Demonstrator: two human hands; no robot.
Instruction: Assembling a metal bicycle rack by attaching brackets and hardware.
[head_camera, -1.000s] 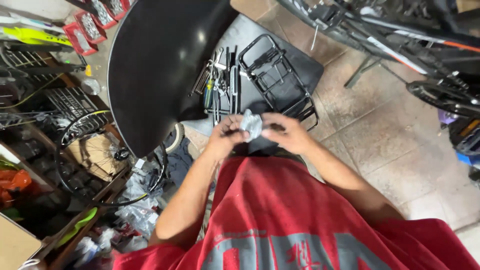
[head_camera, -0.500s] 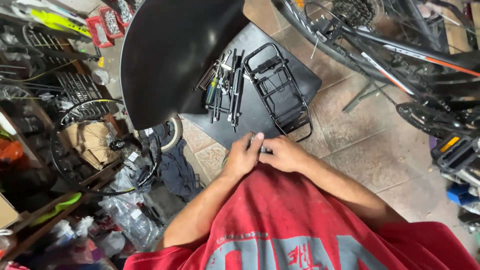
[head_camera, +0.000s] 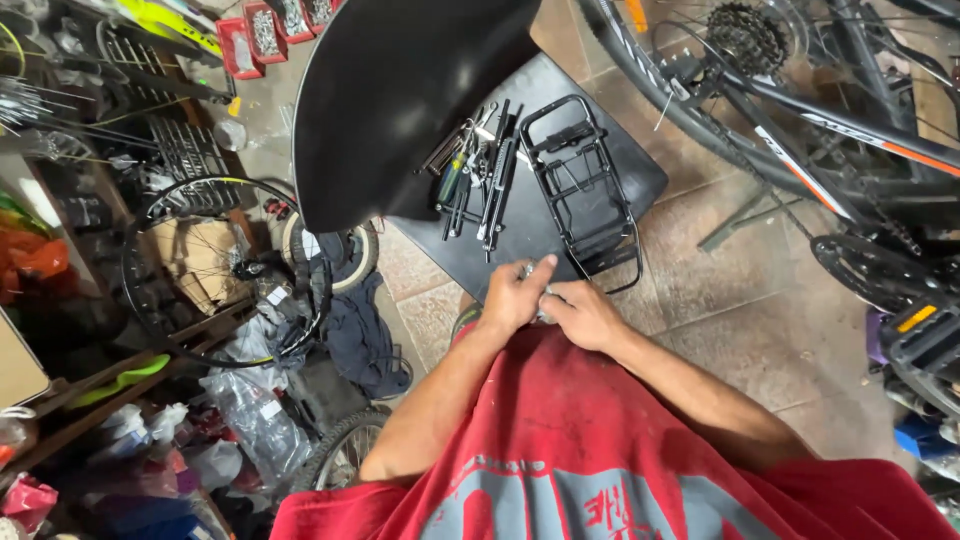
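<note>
My left hand (head_camera: 514, 296) and my right hand (head_camera: 583, 312) are together in front of my red shirt, at the near edge of a black mat (head_camera: 610, 165). Both close on a small pale crumpled thing (head_camera: 541, 300), mostly hidden between the fingers; it looks like a small bag or rag. Just beyond the hands lie a black bicycle rear rack (head_camera: 585, 190) and a row of hand tools (head_camera: 475, 175) on the mat.
A large black curved panel (head_camera: 400, 100) rises at the upper left. A bicycle (head_camera: 800, 110) stands at the right on a tiled floor. Wheels, a dark cloth (head_camera: 360, 335), plastic bags and red parts bins (head_camera: 262, 32) crowd the left side.
The pale thing was in plain view between my hands a second ago; now the fingers cover most of it. The view has shifted, showing more of the bicycle at right.
</note>
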